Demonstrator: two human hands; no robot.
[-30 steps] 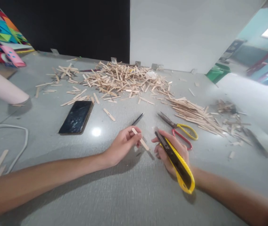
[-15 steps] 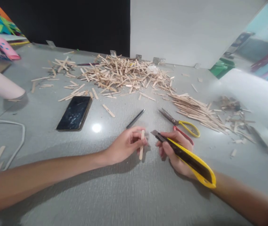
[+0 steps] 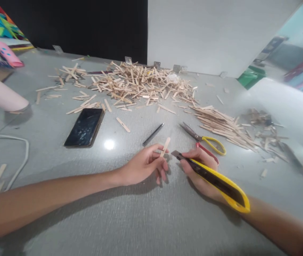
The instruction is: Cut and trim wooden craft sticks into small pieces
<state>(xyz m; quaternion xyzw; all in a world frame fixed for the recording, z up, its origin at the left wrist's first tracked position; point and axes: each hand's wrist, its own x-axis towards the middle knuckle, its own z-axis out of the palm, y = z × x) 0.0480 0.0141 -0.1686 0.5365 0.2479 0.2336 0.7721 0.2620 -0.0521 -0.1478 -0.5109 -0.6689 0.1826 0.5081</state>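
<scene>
My left hand (image 3: pixel 147 164) pinches a short wooden craft stick (image 3: pixel 165 146) between its fingertips, the stick tilted up and to the right just above the grey table (image 3: pixel 130 217). My right hand (image 3: pixel 200 174) grips a yellow and black utility knife (image 3: pixel 215 181), its tip pointing left toward the stick, a small gap apart. A dark pen (image 3: pixel 153 134) lies just beyond my left hand. Scissors (image 3: pixel 203 141) with yellow and red handles lie right behind my right hand.
A big heap of wooden sticks (image 3: pixel 138 85) covers the far middle of the table, a neater pile (image 3: pixel 220 122) lies at right with scraps (image 3: pixel 265 129) beyond. A dark phone (image 3: pixel 84 127) lies at left, a white cable (image 3: pixel 18 156) further left, a pale tube (image 3: pixel 2 95) at the far left edge.
My left hand has turned the stick from pointing down-right, through upright, to tilted up-right. My right hand has lowered the knife flatter, its handle swinging right.
</scene>
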